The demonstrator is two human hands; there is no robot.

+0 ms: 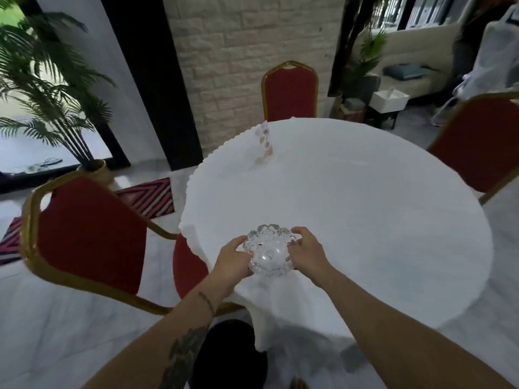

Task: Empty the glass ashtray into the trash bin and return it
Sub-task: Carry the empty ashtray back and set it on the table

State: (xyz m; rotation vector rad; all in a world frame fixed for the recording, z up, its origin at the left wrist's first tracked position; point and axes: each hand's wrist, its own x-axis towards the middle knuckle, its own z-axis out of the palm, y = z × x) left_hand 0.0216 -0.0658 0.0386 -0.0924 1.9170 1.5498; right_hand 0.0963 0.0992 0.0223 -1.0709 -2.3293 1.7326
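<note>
Glass ashtray (269, 250), scalloped and clear, sits at the near left edge of the round table (365, 220), where the white tablecloth (295, 301) begins to fall over the rim. The left hand (231, 259) cups its left side and the right hand (306, 251) its right side; the fingers of both curl against the glass wall, thumbs toward the wearer. Whether the base rests on the cloth or is just clear of it cannot be told from this view, and any contents are lost in the glare of the glass.

Risks, as judged from this position: smooth, heavy-looking glass held only by its sides may slip if the grip is uneven. So close to the edge, a dropped ashtray would likely fall past the rim to the hard floor. Loose cloth at the rim could drag with the base and bunch. A tilt during carrying would spill ash onto the white cloth. No trash bin is identifiable with confidence; a dark round object (227, 357) on the floor by the wearer's feet may be one.

Counts: one ashtray, two hands, one table, three red chairs (left (90, 234), far (290, 92), right (480, 144)), one small patterned item (264, 144) at the far left edge, and one potted palm (50, 88).
</note>
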